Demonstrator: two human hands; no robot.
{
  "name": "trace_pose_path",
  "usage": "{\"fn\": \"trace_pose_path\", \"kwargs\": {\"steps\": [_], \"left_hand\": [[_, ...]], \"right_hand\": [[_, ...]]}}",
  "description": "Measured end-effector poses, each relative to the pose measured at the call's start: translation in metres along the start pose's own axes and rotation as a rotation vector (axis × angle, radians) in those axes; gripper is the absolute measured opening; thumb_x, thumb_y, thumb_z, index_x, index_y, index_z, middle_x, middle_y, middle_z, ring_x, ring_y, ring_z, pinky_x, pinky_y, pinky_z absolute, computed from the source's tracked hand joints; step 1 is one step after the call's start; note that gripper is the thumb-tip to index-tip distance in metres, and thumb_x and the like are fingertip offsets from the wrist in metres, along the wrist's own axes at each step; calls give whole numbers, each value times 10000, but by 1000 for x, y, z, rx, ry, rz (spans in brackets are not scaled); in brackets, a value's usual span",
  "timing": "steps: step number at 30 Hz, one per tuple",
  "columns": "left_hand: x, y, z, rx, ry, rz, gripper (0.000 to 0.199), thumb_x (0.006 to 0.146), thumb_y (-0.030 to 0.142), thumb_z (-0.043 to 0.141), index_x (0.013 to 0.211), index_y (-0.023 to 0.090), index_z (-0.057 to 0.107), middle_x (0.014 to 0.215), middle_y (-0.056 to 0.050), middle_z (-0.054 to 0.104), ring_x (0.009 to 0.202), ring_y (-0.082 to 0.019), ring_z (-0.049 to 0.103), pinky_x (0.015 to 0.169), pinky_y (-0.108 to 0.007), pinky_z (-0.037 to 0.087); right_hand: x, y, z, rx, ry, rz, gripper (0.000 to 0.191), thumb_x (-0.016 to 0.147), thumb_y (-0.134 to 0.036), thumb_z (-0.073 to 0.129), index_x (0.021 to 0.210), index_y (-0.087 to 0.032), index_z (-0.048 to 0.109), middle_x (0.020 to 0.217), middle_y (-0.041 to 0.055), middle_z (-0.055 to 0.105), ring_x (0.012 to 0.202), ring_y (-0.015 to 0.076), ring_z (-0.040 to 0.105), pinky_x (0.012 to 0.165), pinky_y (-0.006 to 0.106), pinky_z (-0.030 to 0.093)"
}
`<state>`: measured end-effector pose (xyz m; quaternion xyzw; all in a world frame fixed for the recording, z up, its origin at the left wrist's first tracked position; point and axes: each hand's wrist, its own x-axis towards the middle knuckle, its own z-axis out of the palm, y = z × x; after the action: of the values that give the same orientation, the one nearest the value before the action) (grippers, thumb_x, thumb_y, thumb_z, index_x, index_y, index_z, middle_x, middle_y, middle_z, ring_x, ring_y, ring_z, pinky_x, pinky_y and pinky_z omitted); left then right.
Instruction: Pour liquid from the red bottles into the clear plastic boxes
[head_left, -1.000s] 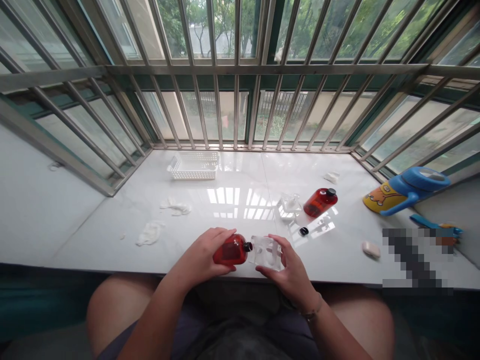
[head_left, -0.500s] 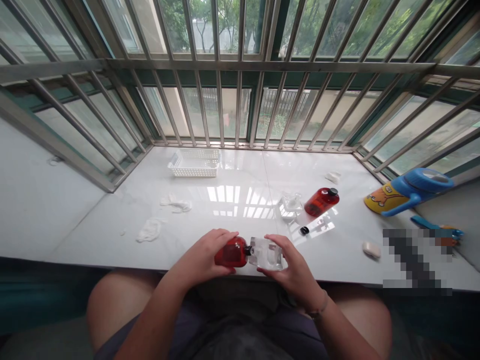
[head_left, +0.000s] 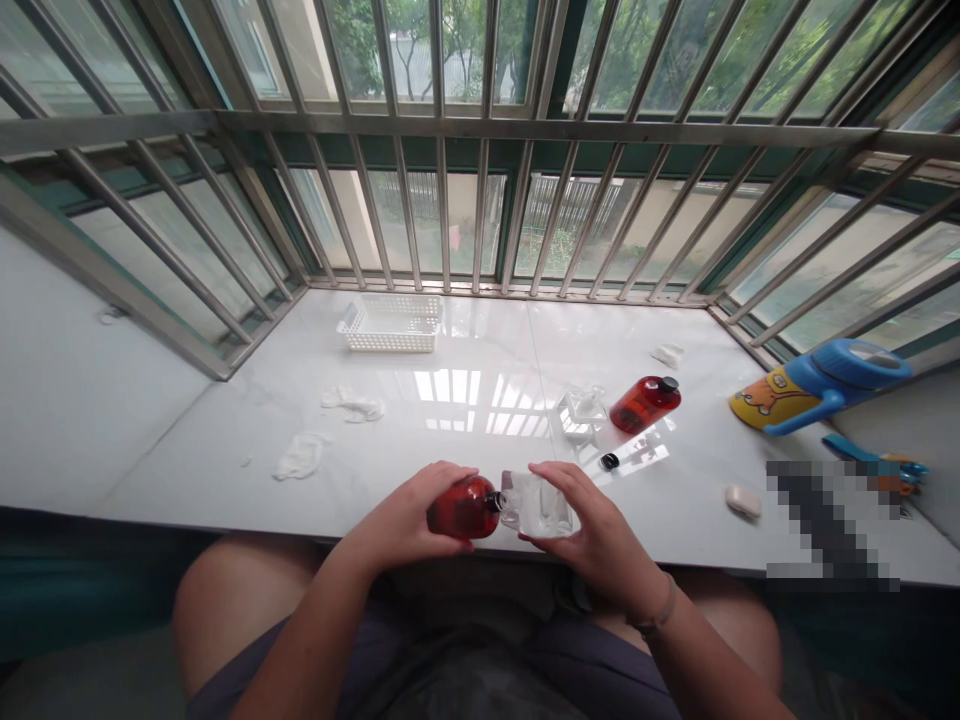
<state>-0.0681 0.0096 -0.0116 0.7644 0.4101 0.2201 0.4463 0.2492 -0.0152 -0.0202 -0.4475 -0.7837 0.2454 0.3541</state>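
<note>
My left hand (head_left: 409,515) is wrapped round a red bottle (head_left: 463,506), which lies on its side with its black neck pointing right. A clear glass bottle (head_left: 536,505) is in my right hand (head_left: 589,520), its mouth turned left. The two necks meet, or nearly so, close to the counter's front edge; whether any liquid passes between them I cannot tell. Beyond my right hand lies a small black cap (head_left: 609,462). Another red bottle (head_left: 645,404) with a black cap stands farther back, beside a second clear glass bottle (head_left: 585,407).
A white perforated basket (head_left: 391,338) sits at the back of the white counter (head_left: 465,330). Crumpled tissues (head_left: 301,455) lie on the left. To the right are a pale soap-like block (head_left: 742,502), a blue and yellow flask (head_left: 817,385) and a pixelated patch. Metal bars (head_left: 480,210) close off the window.
My right hand and the clear bottle have shifted slightly to the right and tilted a little. The left hand and red bottle are almost where they were.
</note>
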Motion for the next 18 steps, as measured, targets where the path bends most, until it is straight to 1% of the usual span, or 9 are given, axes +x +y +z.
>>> {"fn": "trace_pose_path", "kwargs": {"steps": [4,8,12,18], "left_hand": [[0,-3,2,-28,9,10,834,751,273,948,1499,328,583,1491,-74,631,1380,-322,611,1210,-472,489],[1,-4,3,-47,13,15,830,751,278,945,1498,334,587,1488,-63,637,1377,-315,619,1207,-453,492],[0,-5,3,-71,17,7,836,744,273,952,1495,342,589,1487,-56,637,1369,-310,624,1196,-443,498],[0,-7,4,-82,13,5,825,748,271,950,1489,335,592,1479,-60,638,1363,-310,624,1197,-453,493]], "right_hand": [[4,-6,-5,-12,-21,-8,712,898,-254,852,1533,-362,549,1442,89,645,1347,311,644,1142,486,583],[7,-11,-8,-31,-29,-5,702,902,-240,840,1532,-368,561,1444,80,648,1343,307,646,1139,477,587],[8,-13,-11,-50,-48,-2,743,894,-218,837,1557,-383,544,1453,72,643,1342,305,645,1138,470,588],[10,-15,-12,-92,-68,-25,787,887,-164,816,1580,-388,516,1454,84,638,1341,318,641,1136,507,590]]}}
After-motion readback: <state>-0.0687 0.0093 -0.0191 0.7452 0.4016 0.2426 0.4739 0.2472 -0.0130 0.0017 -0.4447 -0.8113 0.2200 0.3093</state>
